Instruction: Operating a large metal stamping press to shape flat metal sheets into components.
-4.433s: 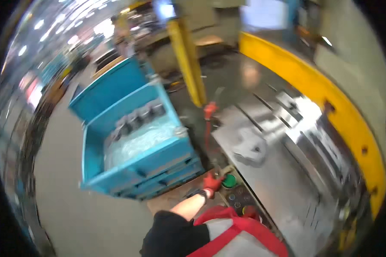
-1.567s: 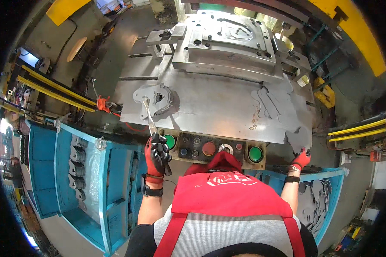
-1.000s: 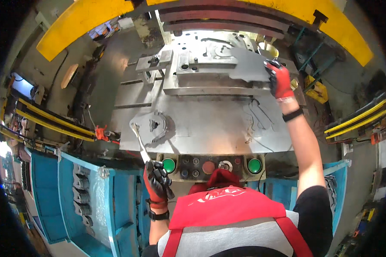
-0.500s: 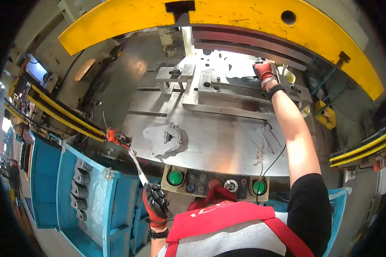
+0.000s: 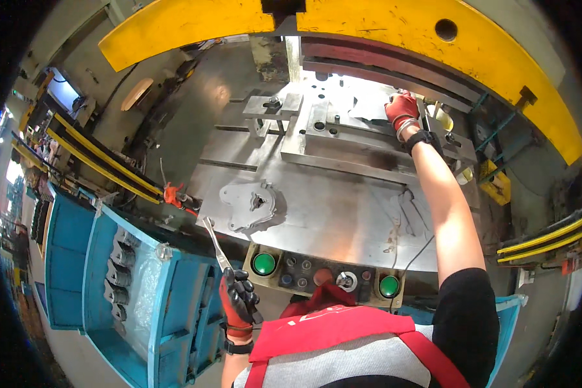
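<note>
Left hand (image 5: 238, 299), red-black glove: closed round long silver metal tongs (image 5: 218, 249). Right hand (image 5: 401, 110), red glove: at right edge of flat grey metal sheet (image 5: 372, 108) on steel die (image 5: 343, 137); pinch unclear. Sheet apparently laid, hand not yet clear. Grey cut-plate stack (image 5: 241, 202): steel table (image 5: 330, 216), near-left corner.

The red-gloved right hand (image 5: 402, 111) was over the steel die (image 5: 343, 139), at the right edge of a flat metal blank (image 5: 370, 108); glare hid whether its fingertips pinched it. Nearer the body and to that grip's left, the left hand (image 5: 238, 299) gripped a long slim metal tool (image 5: 217, 246) pointing away. Beyond this lower grip sat stacked gray plates (image 5: 239, 199); right of it, a control panel (image 5: 313, 264); left, a blue crate (image 5: 158, 336).
</note>
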Action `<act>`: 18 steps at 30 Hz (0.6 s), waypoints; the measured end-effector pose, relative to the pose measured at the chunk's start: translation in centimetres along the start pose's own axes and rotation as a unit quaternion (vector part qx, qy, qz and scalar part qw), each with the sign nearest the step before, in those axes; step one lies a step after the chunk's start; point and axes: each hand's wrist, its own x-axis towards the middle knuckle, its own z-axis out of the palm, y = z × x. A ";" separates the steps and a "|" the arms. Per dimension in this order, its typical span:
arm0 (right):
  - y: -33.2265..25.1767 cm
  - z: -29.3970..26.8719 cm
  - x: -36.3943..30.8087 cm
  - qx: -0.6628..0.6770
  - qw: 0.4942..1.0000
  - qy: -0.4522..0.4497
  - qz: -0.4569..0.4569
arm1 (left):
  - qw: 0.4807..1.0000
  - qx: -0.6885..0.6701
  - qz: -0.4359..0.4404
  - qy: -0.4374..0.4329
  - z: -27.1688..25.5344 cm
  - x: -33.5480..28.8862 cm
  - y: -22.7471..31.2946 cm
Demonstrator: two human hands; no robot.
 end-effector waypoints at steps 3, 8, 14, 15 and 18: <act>-0.9 -3.0 -2.1 0.091 0.994 0.000 -0.055 | 0.999 0.009 0.021 0.024 -0.7 0.7 -0.7; -0.9 -7.1 -12.2 0.275 0.954 -0.009 -0.116 | 0.992 -0.020 0.087 0.088 -3.9 2.4 -3.4; 2.6 -8.7 -12.9 0.233 0.963 0.025 -0.131 | 0.993 -0.022 0.006 0.112 -5.3 5.7 -4.7; 2.4 -8.8 -11.6 0.215 0.966 0.015 -0.142 | 0.991 -0.026 0.009 0.128 -5.3 5.8 -4.9; 0.2 -8.6 -8.4 0.165 0.970 0.032 -0.176 | 0.994 -0.014 0.024 0.104 -4.5 4.7 -4.1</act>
